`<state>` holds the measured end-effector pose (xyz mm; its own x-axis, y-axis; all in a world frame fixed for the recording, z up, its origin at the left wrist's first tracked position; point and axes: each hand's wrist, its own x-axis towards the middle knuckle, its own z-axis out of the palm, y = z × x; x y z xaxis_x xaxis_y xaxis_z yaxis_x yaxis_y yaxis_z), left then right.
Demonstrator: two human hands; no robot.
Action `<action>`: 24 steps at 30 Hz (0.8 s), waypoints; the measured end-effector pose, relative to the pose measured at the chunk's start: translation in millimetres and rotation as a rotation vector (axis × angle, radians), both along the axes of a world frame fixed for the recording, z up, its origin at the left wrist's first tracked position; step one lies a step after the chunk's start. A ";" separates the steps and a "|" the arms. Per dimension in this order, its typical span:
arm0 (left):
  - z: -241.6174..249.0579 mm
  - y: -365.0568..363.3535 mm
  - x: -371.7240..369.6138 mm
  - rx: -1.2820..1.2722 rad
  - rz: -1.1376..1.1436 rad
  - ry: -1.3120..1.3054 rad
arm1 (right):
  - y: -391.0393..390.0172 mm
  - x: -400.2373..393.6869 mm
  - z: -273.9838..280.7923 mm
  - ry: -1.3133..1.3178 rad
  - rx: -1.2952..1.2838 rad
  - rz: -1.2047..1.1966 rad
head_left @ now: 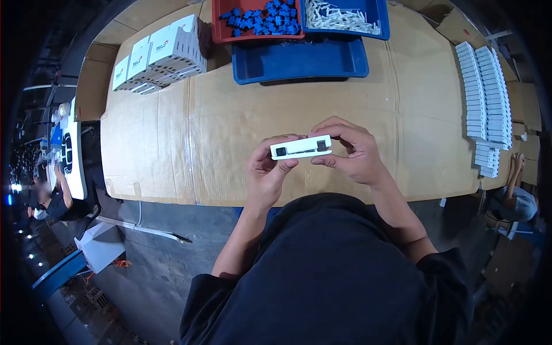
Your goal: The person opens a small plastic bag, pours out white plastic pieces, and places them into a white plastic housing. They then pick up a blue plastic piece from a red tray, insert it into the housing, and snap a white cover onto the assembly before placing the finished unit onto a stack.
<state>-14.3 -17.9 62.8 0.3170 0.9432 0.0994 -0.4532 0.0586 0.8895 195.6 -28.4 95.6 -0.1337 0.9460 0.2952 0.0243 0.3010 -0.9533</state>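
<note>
The largest thing is the cardboard-covered table (pixel 287 109), spread across the view; against its near edge is the person's torso in a dark shirt (pixel 339 276); 2 other people are farther off, a person at the far left (pixel 54 198) near a white table (pixel 76 164), and another at the far right (pixel 514 198); on the table's right side stand long stacks of white parts (pixel 486 98), in 2 main columns; at the back left is a block of white boxes (pixel 164 46) with print on them; back centre, a shallow blue tray (pixel 299 63) lies in front of a red bin (pixel 259 39) of small blue pieces (pixel 270 20) and a blue bin (pixel 345 33) of slim white pieces (pixel 339 20); the left hand (pixel 265 172) and right hand (pixel 359 152) are raised above the table's near half, both closed on a white casing (pixel 299 144); the left grips its left end, thumb below and fingers above; the right pinches its right end between thumb and forefinger; the casing tilts slightly, right end higher, with 2 dark square openings (pixel 281 152), 1 near each end.
</note>
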 end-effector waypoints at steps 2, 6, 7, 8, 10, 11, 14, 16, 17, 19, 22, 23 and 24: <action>-0.9 0.3 -0.3 0.000 -0.005 0.001 | -0.3 1.9 1.3 -0.002 -0.015 0.017; 3.1 0.2 0.4 0.005 0.002 0.020 | -1.1 1.8 -3.2 0.008 -0.002 0.008; 3.8 -0.3 0.8 0.000 0.002 0.023 | -1.2 1.1 -3.4 0.013 0.003 0.004; 3.4 -0.5 0.7 -0.003 -0.001 0.020 | -1.2 0.8 -3.5 0.017 0.008 0.000; 2.4 -0.5 -0.3 -0.007 -0.007 0.015 | -0.9 0.6 -3.4 0.008 0.014 0.005; 2.8 -0.4 -0.6 -0.008 -0.008 0.026 | -0.8 0.6 -3.2 0.004 0.016 0.007; 3.2 -0.8 -1.7 -0.015 -0.009 0.053 | -0.5 -0.2 -2.8 -0.003 0.013 -0.001; 2.0 -1.3 -2.4 -0.025 -0.011 0.064 | -1.2 -0.3 -4.6 -0.022 0.019 -0.005; 2.1 -1.9 -2.4 -0.031 -0.009 0.060 | -1.8 -0.3 -5.4 -0.031 0.021 -0.007; 2.2 -2.4 -2.3 -0.040 -0.006 0.053 | -1.9 -0.8 -5.7 -0.019 0.017 -0.012; 1.6 -2.8 -3.6 -0.053 -0.011 0.068 | -2.8 -1.0 -7.6 -0.001 0.002 -0.009; 2.1 -2.8 -3.6 -0.048 -0.009 0.076 | -3.1 -0.9 -8.5 0.004 -0.004 -0.007; 2.9 -2.7 -3.5 -0.043 -0.007 0.084 | -3.2 -0.9 -9.2 0.011 -0.005 -0.006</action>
<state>-17.8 -20.5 65.7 0.3295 0.9436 0.0313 -0.3765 0.1010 0.9209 194.7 -31.5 86.4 -0.1252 0.9481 0.2921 0.0155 0.2963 -0.9550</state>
